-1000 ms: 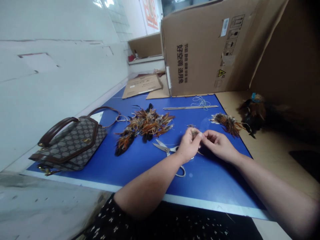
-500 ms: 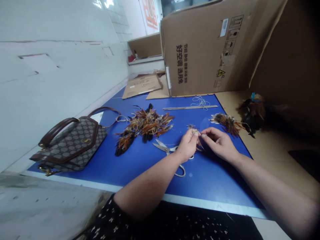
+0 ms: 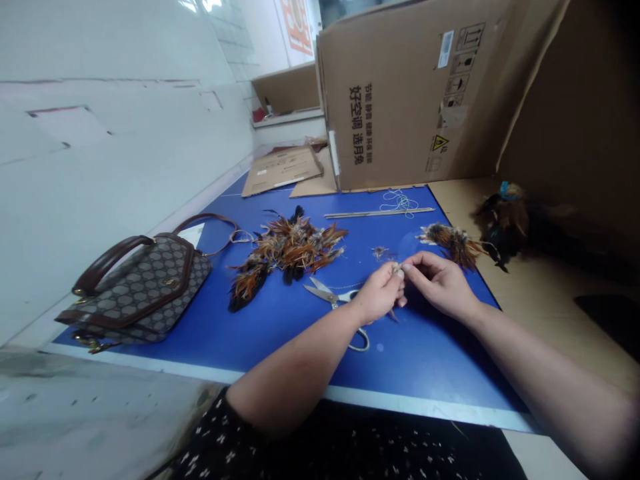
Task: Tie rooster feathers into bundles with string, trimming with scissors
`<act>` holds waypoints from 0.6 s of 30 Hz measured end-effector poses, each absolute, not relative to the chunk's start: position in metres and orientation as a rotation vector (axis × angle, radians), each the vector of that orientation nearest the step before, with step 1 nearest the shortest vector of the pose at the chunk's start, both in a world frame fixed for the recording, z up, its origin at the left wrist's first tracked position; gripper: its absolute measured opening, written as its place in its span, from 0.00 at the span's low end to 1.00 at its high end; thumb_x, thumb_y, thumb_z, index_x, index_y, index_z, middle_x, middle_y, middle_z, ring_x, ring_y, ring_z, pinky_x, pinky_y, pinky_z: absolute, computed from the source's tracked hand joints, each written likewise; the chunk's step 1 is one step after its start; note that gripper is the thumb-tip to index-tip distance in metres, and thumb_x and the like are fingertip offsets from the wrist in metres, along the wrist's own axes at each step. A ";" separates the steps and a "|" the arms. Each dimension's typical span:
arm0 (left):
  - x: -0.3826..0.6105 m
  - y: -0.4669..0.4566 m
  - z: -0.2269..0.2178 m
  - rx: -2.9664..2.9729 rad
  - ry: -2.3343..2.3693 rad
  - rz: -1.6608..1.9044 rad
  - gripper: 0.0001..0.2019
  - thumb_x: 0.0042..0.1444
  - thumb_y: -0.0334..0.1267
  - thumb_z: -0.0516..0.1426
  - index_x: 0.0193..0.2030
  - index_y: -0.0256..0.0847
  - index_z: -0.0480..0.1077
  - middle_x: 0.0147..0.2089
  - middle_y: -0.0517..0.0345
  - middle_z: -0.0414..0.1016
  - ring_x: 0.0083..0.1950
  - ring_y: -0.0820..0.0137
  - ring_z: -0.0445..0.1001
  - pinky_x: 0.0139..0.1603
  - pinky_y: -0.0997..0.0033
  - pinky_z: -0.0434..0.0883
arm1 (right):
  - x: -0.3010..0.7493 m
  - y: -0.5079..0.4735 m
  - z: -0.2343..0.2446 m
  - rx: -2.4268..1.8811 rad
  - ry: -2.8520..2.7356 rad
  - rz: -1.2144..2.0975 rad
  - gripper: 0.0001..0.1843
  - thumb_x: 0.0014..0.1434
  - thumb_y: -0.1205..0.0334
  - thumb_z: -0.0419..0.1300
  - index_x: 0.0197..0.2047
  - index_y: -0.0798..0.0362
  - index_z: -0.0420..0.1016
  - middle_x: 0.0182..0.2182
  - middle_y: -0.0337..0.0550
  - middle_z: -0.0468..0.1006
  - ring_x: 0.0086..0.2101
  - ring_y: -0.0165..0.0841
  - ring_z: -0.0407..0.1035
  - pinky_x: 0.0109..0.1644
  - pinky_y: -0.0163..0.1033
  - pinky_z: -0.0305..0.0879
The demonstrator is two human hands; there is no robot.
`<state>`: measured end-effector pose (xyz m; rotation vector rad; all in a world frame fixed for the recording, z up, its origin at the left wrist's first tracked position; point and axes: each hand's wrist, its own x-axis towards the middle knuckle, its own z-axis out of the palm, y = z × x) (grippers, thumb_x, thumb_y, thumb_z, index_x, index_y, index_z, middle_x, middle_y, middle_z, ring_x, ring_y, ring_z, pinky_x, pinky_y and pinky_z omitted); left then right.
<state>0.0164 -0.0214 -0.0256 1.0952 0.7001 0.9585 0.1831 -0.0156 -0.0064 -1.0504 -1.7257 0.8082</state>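
Over the blue table [image 3: 425, 373], my left hand [image 3: 381, 293] is closed around a small feather [image 3: 395, 315], whose dark tip pokes out below the fingers. My right hand [image 3: 443, 287] meets it at the fingertips, thumb and forefinger pinched together; what lies between them is too small to make out. Scissors [image 3: 324, 292] lie with blades apart, partly hidden under my left wrist. Just beyond my hands is a little tuft of fluff [image 3: 380, 253]. A heap of brown and black feathers [image 3: 290, 248] rests to the left, and a smaller feather bunch [image 3: 453, 245] to the right.
A patterned handbag [image 3: 150, 283] stands at the left. Two thin sticks [image 3: 377, 213] and tangled thread [image 3: 400, 200] lie toward the back, before a large cardboard box [image 3: 400, 120]. Flat cardboard [image 3: 283, 170] is at the back left; dark feathers [image 3: 503, 223] are on the right.
My right fingertips have come up against those of my left hand. The left fingers have curled in, and the feather's tip now points lower. The tuft beyond is more exposed.
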 end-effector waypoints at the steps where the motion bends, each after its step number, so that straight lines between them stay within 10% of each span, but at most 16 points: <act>1: 0.017 -0.021 -0.026 1.088 0.693 0.957 0.18 0.65 0.51 0.61 0.40 0.42 0.60 0.30 0.68 0.57 0.24 0.80 0.58 0.29 0.76 0.68 | 0.184 -0.015 -0.007 -1.046 -1.741 0.797 0.17 0.67 0.46 0.63 0.40 0.51 0.79 0.34 0.45 0.82 0.34 0.36 0.73 0.42 0.41 0.72; 18: 0.011 -0.022 -0.024 1.697 1.003 0.974 0.04 0.63 0.32 0.56 0.43 0.41 0.66 0.35 0.58 0.71 0.37 0.69 0.70 0.45 0.66 0.71 | 0.183 -0.020 -0.001 -0.975 -1.914 0.631 0.21 0.61 0.47 0.70 0.51 0.51 0.82 0.32 0.42 0.75 0.29 0.32 0.67 0.32 0.38 0.67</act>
